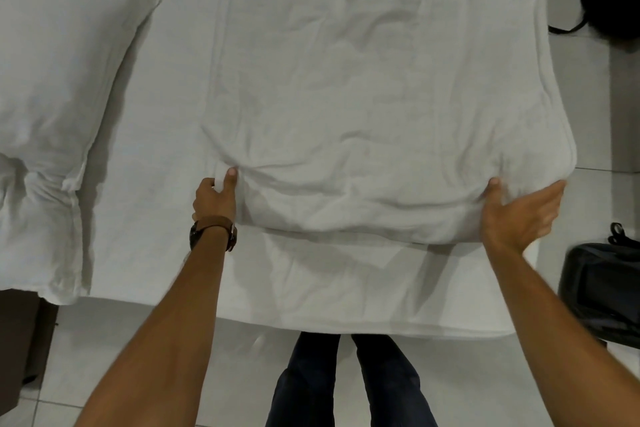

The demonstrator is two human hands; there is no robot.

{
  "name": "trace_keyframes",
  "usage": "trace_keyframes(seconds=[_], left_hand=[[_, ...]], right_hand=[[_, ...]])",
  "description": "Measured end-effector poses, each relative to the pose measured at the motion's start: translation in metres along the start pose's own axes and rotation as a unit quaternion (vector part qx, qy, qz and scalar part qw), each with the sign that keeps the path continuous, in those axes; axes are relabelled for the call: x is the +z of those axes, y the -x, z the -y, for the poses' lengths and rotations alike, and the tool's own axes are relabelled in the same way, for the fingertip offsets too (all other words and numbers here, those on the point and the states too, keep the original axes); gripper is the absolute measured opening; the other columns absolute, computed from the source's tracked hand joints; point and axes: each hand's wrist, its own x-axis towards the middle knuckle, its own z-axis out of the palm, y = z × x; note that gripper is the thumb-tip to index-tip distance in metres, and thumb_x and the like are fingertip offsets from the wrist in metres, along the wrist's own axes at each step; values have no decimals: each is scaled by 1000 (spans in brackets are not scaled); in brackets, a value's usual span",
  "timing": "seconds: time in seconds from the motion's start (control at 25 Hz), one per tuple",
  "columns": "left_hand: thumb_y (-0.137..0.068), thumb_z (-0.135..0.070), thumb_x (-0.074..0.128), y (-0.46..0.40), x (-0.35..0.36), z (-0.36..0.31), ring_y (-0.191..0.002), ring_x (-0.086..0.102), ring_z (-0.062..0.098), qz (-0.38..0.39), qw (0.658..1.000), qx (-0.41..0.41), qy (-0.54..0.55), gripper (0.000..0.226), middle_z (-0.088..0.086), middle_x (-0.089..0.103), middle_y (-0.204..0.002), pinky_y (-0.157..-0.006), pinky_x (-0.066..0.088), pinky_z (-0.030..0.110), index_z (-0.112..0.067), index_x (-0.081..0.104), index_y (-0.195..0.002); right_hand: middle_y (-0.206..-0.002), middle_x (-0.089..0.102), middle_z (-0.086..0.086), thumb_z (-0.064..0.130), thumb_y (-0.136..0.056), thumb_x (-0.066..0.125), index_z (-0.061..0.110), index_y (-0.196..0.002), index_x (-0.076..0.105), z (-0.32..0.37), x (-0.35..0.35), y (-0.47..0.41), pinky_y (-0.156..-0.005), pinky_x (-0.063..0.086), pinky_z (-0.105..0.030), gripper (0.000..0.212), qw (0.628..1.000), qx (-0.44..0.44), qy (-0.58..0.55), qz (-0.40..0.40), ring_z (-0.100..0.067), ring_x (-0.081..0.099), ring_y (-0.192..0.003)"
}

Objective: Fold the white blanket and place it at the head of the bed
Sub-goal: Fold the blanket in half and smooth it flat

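- Two hands grip the near fold of the blanket, which lies across the bed from centre out to 3 o'clock, its near edge lifted slightly off the layer below.
- The left hand, at 9 o'clock of that fold, is curled closed, pinching the corner between thumb and fingers; a watch sits on the wrist.
- The right hand, at 3 o'clock of the fold, is spread wide, thumb on top and fingers cupped under and around the bulging corner.
- The pillow lies at 9 o'clock, which is probably the head of the bed, so the finished bundle likely goes that way.
- To do this fold well: keep both corners level, carry them toward 12 o'clock together, and match edge to edge before letting go.
- Wrinkles run across the middle; smoothing them outward first should keep the stack flat.
- The right corner looks thick, so a firmer hold there would guard against layers slipping apart.
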Motion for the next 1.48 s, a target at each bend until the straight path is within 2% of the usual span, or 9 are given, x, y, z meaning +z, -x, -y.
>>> trace_keyframes(seconds=[0.2,0.64,0.72,0.8,0.92,1.04,1.2,1.36,1.48], left_hand=[[-89,-82,53,4,2,0,-125,61,39,-14,1000,6,-8,84,11,67,-137,-109,47,55,-14,60,-138],[-87,-85,50,7,3,0,-126,61,40,-17,1000,2,-4,87,11,67,-137,-111,46,59,-15,60,-139],[-89,-81,51,3,3,2,-108,66,38,-14,1000,9,3,75,11,72,-113,-104,50,54,-11,68,-110],[-98,-66,57,4,0,2,-76,57,28,-11,999,29,19,57,5,60,-76,-83,48,40,-14,53,-73],[-103,-46,62,14,-7,18,-60,35,16,-1,995,44,91,55,-1,38,-64,-65,32,32,-18,36,-63],[-100,-46,67,27,-22,52,-65,39,13,-8,981,7,196,50,-3,42,-68,-64,35,30,-18,43,-67],[-97,-30,72,40,-21,60,-59,58,0,-50,950,-64,301,34,-18,61,-61,-70,50,18,-23,58,-67],[-84,-44,78,43,-3,47,-84,64,9,-120,921,-132,346,34,-8,67,-93,-90,59,34,-14,74,-99],[-74,-52,89,63,18,35,-102,73,13,-144,864,-197,439,73,-5,69,-124,-87,65,35,-24,54,-132]], right_hand=[[-178,15,-32,50,-105,49,-6,-170,19,4,32,53,-133,13,-61,90,988,-117,104,2,-48,18,-165],[-175,33,-26,48,-110,48,2,-167,37,-7,51,103,-131,18,-64,74,909,-362,191,76,-46,27,-164],[-171,43,-21,52,-109,52,9,-164,47,-8,54,105,-129,20,-63,70,896,-386,207,70,-45,32,-162],[-156,61,-14,50,-105,63,17,-148,65,-1,55,100,-123,26,-65,54,898,-389,197,48,-43,45,-153],[-114,77,-3,31,-99,72,22,-108,79,15,53,84,-109,35,-62,14,899,-396,190,10,-37,62,-125],[-95,75,0,11,-98,64,19,-97,78,18,49,86,-100,34,-54,17,897,-401,186,27,-33,64,-109],[-98,74,-2,10,-99,68,16,-101,75,-15,26,107,-96,34,-53,10,897,-401,181,30,-33,64,-107],[-114,73,-3,15,-100,68,17,-108,76,-33,28,133,-99,37,-54,11,911,-385,138,54,-33,64,-117],[-141,59,-10,23,-101,77,10,-134,67,-36,32,158,-111,46,-51,37,987,-134,-71,46,-32,57,-132]])
